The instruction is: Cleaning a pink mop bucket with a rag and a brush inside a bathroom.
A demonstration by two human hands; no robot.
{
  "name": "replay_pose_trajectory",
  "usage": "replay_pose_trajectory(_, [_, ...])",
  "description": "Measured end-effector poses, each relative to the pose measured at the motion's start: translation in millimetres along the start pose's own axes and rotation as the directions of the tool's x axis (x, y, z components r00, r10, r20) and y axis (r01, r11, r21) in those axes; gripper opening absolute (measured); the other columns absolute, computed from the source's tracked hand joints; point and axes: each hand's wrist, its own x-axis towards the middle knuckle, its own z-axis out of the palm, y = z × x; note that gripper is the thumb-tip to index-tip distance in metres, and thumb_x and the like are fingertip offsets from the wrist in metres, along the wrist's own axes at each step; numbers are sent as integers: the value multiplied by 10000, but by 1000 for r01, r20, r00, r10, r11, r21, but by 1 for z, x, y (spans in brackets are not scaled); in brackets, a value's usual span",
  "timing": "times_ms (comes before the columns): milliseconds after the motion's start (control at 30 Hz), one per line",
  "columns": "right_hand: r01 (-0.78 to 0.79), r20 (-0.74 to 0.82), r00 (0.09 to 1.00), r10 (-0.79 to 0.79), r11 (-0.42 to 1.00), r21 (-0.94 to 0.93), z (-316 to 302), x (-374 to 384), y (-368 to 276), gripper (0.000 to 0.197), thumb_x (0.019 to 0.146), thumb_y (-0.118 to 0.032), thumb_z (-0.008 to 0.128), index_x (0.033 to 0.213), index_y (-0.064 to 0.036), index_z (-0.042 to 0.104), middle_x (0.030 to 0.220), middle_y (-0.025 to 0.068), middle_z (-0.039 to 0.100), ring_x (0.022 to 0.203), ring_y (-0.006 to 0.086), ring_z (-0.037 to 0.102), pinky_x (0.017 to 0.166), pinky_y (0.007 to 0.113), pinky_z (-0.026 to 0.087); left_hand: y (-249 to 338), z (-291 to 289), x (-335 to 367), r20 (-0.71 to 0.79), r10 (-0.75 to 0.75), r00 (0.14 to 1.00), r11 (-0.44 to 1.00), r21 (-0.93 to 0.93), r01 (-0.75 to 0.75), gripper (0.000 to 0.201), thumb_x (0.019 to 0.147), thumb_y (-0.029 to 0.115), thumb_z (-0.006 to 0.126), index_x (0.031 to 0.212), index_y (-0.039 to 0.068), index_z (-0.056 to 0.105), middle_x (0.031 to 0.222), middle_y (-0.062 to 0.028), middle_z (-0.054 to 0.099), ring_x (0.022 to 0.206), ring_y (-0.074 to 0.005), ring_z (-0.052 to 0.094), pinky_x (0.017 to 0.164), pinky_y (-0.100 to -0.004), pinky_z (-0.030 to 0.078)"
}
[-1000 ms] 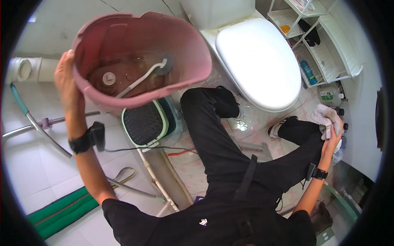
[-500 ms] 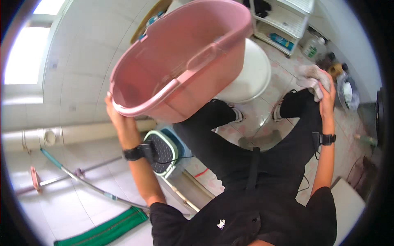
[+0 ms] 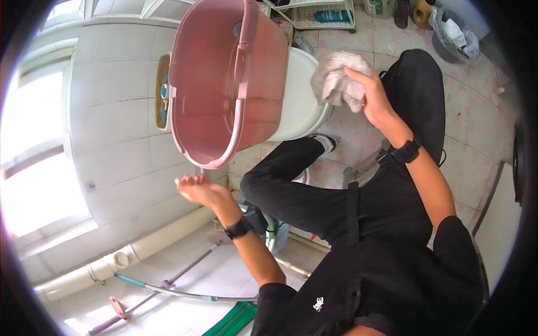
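Note:
A large pink plastic tub (image 3: 263, 95) fills the upper middle, its open inside turned to the left. It stands over a white rounded lid or seat (image 3: 305, 101). My right hand (image 3: 376, 101) grips a crumpled, pale, damp-looking rag (image 3: 342, 78) just right of the tub. My left hand (image 3: 203, 193) is just below the tub's near rim, palm up with fingers loosely curled. Nothing shows in it; whether a finger touches the rim I cannot tell.
A white shelf rack (image 3: 330, 17) holds a blue bottle at the back. More bottles and a lined bin (image 3: 451, 39) stand back right. Mop poles (image 3: 185, 294), a pipe (image 3: 134, 255) and a green mop head (image 3: 232, 320) lie lower left. A window (image 3: 39, 151) is at left.
My left hand has come off the tub's rim and sits just below it. My right hand has brought the rag leftward, close to the tub. The tub appears turned and shifted left in view.

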Motion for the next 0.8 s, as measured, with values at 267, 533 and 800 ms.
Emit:
replay_pose_trajectory(267, [-86,79,993,86,996,-5,23,1,37,281,911,-167,600,1176,-74,603,1007,48,654,885,141,642,770,274,504,29,59,-45,837,288,466,261,400,-879,189,905,164,637,1029,39,570,974,-25,559,833,-178,530,763,-321,430])
replay_pose_trajectory(533, [-276,193,953,233,931,240,34,-9,85,506,952,-338,598,1371,-79,483,1286,75,575,1195,181,561,1022,344,432,1,72,-31,967,1,255,-21,255,-967,707,729,301,823,1326,70,523,1378,-127,473,1270,-354,416,1080,-497,325])
replay_pose_trajectory(800, [216,-39,976,-216,976,-13,117,79,55,378,899,-239,642,1230,-59,612,1123,97,641,1068,220,610,911,351,476,-4,74,-33,981,-51,188,-95,182,-979,728,815,263,776,1444,54,476,1484,-151,423,1353,-377,382,1144,-520,291])
